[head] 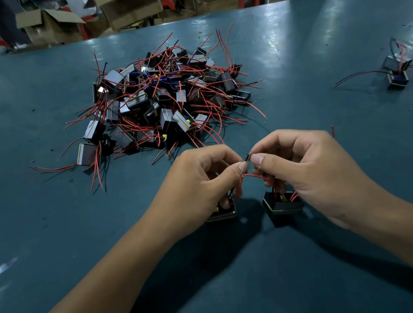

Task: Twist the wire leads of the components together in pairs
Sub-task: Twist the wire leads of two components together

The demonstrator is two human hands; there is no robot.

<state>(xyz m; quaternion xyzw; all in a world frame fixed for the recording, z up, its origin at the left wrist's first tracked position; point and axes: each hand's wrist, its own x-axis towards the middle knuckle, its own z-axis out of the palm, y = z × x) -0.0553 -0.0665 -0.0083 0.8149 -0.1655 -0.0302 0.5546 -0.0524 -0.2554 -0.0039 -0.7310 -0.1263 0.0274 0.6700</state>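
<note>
Near the bench's front edge, two components stand side by side: the left component and the right component. The left hand pinches a red lead, and the right hand pinches a black lead, tips almost meeting. The bared ends should overlap fully and roll in one direction, with both grips close to the joint. The unpaired pile lies toward the bench's centre. No writing is legible; the tips are probably stripped, though too small to confirm.
</note>
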